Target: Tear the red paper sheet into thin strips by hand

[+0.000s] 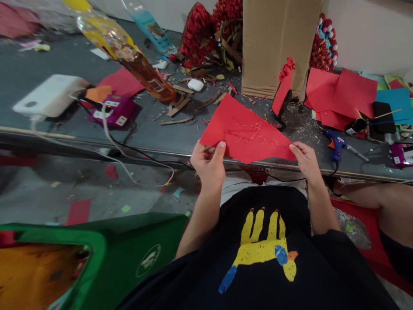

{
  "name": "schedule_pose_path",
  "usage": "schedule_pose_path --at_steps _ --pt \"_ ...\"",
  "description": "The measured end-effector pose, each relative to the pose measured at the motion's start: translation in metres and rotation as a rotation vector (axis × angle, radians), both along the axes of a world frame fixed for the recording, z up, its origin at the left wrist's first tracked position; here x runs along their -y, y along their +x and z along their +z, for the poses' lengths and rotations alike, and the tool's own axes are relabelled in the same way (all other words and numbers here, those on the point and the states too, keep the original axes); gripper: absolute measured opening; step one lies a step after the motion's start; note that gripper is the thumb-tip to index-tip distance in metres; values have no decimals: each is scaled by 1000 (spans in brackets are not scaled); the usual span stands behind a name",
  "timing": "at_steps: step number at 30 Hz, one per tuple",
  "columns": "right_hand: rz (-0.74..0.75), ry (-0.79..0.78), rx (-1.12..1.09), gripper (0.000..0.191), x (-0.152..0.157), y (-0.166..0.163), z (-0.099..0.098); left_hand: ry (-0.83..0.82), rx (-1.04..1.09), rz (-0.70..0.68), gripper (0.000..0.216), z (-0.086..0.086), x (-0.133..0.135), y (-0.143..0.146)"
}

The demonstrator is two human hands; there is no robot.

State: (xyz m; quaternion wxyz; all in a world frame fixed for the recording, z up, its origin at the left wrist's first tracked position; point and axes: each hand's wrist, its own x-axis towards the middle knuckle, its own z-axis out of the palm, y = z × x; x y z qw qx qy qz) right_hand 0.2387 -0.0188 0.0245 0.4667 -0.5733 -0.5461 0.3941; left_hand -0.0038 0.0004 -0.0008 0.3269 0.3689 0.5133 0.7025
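— What do we have in our hands?
— We hold a red sheet [240, 118] between them, the left hand [209, 165] pinching its left end, thumb on top, the right hand [303, 159] pinching its right corner.
— So our hands are apart?
— Yes, each clamped on the sheet, and we have it above the front of the grey table [58, 56], with shiny strands [244, 131] across its upper face.
— What do we see around it?
— To our right, a blue glue gun [337, 145] lies near loose red papers [355, 94]; ahead of us stands tall brown cardboard [274, 41].
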Motion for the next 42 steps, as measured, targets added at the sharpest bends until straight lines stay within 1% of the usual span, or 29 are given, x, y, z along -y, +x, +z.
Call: schedule_pose_path --at_steps 5,10,12,13,14,15,16,17,20,21,22,24,26,30,36,42 --pt "18 7 -62 36 1 0 -8 -43 24 -27 55 3 -2 3" --pt "74 -11 -127 36 8 -4 -4 -76 7 -54 57 -6 -15 -2" --pt "82 -14 -147 33 13 -8 0 -43 -77 16 57 -6 -19 -4" --pt "76 -11 -153 32 15 -11 2 -1 -165 75 54 -3 -18 -4" --pt "63 -3 -155 30 18 -14 3 55 -282 136 48 2 -16 -3" --pt "45 7 -155 29 20 -17 5 137 -407 181 36 9 -11 -1" --pt "22 21 -153 28 23 -20 6 212 -518 154 20 18 -4 3" --pt "-4 38 -149 27 25 -23 7 274 -617 83 10 27 4 8" --pt "-84 91 -130 24 34 -30 12 445 -829 -138 4 53 29 29" --pt "-105 107 -122 23 36 -32 13 473 -863 -184 3 59 35 37" --pt "-120 126 -110 22 39 -34 14 484 -886 -196 2 62 40 44" --pt "-137 179 -65 19 44 -36 17 501 -920 -212 2 64 44 54" --pt "-153 238 3 17 48 -37 18 511 -933 -212 3 62 45 60" --pt "-170 307 115 17 52 -38 19 515 -937 -210 3 58 45 60" --pt "-96 398 252 14 55 -38 22 455 -934 -253 8 61 46 56" --pt "-37 468 388 17 57 -39 28 424 -940 -264 7 61 46 56"
